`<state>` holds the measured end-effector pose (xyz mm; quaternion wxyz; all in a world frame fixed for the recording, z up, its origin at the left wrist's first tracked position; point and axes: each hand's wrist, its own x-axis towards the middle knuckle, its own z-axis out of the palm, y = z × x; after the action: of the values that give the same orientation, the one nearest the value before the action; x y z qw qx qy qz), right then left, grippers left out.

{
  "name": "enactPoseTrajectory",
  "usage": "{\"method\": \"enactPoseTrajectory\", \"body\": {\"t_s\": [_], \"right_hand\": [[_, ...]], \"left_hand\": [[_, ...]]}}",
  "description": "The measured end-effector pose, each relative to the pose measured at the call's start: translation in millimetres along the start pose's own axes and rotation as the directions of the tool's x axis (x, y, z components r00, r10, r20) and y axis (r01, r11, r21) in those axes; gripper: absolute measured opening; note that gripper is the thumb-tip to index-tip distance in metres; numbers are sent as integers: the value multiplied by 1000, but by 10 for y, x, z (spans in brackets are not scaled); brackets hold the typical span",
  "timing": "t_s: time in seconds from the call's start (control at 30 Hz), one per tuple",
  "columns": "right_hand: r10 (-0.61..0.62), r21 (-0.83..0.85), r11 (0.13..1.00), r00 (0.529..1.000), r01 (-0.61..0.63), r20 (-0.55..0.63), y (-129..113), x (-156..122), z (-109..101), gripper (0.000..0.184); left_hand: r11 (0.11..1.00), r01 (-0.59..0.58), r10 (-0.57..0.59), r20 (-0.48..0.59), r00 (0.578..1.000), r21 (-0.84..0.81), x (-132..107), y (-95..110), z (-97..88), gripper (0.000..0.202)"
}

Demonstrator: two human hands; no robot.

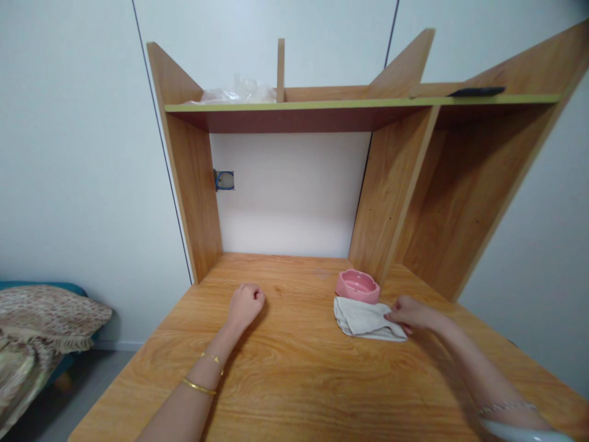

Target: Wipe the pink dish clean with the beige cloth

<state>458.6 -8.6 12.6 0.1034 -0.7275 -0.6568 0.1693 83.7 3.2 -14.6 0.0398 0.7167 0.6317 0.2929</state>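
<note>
My right hand (409, 312) pinches the right end of a folded whitish cloth (365, 318), which lies on the wooden desk (280, 374). Just behind the cloth, close against it, stands a pink ashtray-like bowl (358, 286) with a notched rim. Away to the left, my left hand (247, 302) rests on the desk in a loose fist, with nothing seen in it. Bracelets circle both of my wrists.
A wooden hutch with upright panels (400, 184) rises from the desk's back. Its shelf (322, 105) carries a clear plastic bag (239, 91) and a flat dark object (477, 91). An open wall socket box (225, 180) shows behind. Left of the desk lies a patterned blanket (41, 319).
</note>
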Motion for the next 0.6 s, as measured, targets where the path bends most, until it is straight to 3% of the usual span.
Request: {"method": "enactPoseTrajectory", "body": {"t_s": [0.07,0.13,0.17,0.2,0.23,0.3,0.37,0.5,0.6], "right_hand": [[37,-71,997,999,-36,11,-64,-2,-20,28],[77,-112,990,995,-83,-59,-174,-12,-40,10],[74,-112,990,991,-86,-107,-249,-21,-40,7],[53,-107,992,988,-70,-148,-339,-35,-29,16],[16,-101,994,978,-38,-210,-443,-53,-3,23],[-179,-67,984,950,168,-257,-684,-100,91,28],[-357,-66,934,911,351,-208,-935,-152,232,26],[-530,-29,848,844,529,-84,-1309,-223,555,36],[-560,8,829,828,560,29,-1410,-222,765,53]], "left_hand": [[1000,-16,16,0,1000,-13,0,-2,-1,24],[999,-39,39,2,999,-31,2,4,1,24],[997,-57,57,2,998,-45,2,11,3,24],[994,-83,83,2,997,-68,0,19,6,24],[988,-116,117,3,993,-98,-5,28,11,25],[968,-188,192,8,981,-168,-19,45,23,28],[948,-236,249,37,968,-215,-41,56,35,32],[950,-251,281,159,946,-186,-92,52,52,39],[958,-256,281,259,924,-127,-124,43,51,45]]}}
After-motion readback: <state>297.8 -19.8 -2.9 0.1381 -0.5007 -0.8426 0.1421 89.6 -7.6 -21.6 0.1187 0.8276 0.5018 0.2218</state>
